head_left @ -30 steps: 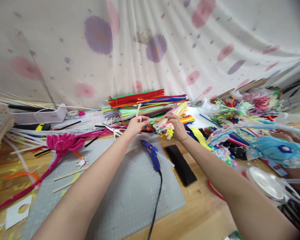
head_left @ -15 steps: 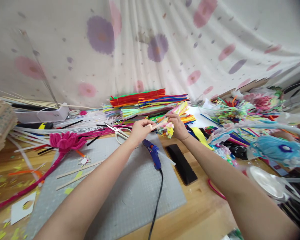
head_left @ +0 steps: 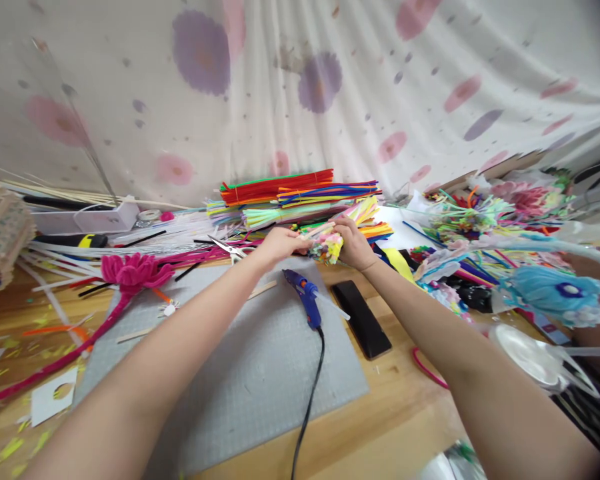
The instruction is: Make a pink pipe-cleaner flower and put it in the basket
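Note:
My right hand [head_left: 353, 243] is closed around a bundle of pastel pipe cleaners [head_left: 363, 210], whose bunched multicoloured ends [head_left: 327, 248] stick out towards my left hand. My left hand [head_left: 283, 243] is pinched at the bunch's left side, on a thin pale stick [head_left: 316, 233] lying against it; its fingertips are partly hidden. Below the hands a blue glue gun [head_left: 304, 297] lies on the grey cutting mat [head_left: 260, 373]. Scissors [head_left: 230, 249] rest behind my left wrist, partly covered by it.
Pipe cleaner bundles [head_left: 280, 187] are stacked at the back. A magenta pipe-cleaner flower [head_left: 135, 273] lies left, near wooden sticks [head_left: 264, 289]. A black case [head_left: 363, 320] is right of the glue gun, whose cord [head_left: 311, 387] runs forward. A blue flower [head_left: 555, 293] and ribbon spool [head_left: 527, 357] are at right.
My left hand has moved slightly up and right, bringing the pale stick against the bunched ends. My right hand has shifted slightly left, still gripping the bundle. The view has tilted a little.

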Available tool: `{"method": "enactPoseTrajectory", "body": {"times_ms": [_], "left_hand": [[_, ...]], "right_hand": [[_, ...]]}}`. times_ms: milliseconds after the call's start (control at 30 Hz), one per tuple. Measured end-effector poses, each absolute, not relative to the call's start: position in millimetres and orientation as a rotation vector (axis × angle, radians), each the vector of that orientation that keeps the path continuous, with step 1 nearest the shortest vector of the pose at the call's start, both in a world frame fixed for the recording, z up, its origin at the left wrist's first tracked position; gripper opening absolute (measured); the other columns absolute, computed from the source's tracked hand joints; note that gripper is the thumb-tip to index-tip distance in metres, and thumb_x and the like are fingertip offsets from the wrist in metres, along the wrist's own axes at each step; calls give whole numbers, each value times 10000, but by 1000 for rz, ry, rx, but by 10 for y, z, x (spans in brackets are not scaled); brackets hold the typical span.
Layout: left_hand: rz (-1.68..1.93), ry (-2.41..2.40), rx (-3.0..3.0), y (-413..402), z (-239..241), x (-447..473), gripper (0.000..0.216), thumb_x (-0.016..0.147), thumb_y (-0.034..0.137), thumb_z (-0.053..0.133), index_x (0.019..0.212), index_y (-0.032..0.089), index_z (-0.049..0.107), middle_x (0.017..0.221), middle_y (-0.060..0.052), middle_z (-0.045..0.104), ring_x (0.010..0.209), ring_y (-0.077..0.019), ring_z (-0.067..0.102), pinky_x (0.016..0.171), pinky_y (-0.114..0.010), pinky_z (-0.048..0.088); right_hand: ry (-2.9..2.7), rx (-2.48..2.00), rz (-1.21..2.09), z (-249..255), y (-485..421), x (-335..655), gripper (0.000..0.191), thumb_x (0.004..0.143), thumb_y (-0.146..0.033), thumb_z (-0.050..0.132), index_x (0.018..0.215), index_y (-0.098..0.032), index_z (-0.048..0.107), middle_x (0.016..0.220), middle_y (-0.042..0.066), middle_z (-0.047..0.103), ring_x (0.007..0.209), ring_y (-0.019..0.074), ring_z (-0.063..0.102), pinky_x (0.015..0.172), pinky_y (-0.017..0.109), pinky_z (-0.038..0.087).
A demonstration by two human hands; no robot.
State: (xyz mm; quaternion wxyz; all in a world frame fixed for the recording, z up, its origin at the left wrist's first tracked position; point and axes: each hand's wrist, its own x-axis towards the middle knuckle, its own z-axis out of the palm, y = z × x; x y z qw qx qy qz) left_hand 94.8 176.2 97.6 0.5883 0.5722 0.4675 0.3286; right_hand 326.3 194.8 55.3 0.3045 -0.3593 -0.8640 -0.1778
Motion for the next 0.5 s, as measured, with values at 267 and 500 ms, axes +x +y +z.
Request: {"method": "enactPoseTrajectory", "body": {"times_ms": [267, 500], "left_hand": [[547, 1252, 1518, 1939, 1243, 897, 201, 475, 279, 768, 449, 137, 628, 413, 10, 452, 433, -80, 309, 463, -274, 188], [473, 1222, 1288, 1874, 1217, 906, 209, 478, 211, 751, 437, 139, 559, 391, 31, 430, 394, -56, 306, 407, -236, 169]], "right_hand": [[-2304, -890, -470, 537, 2049, 3236, 363, 752, -301, 612, 1033, -194, 409, 1074, 161, 521, 1039, 290, 529, 948, 566, 406], [-2318, -940, -414, 553, 2013, 3233, 346, 753, -307, 616, 1018, -208, 415, 1072, 144, 521, 1065, 282, 526, 938, 549, 429]]}}
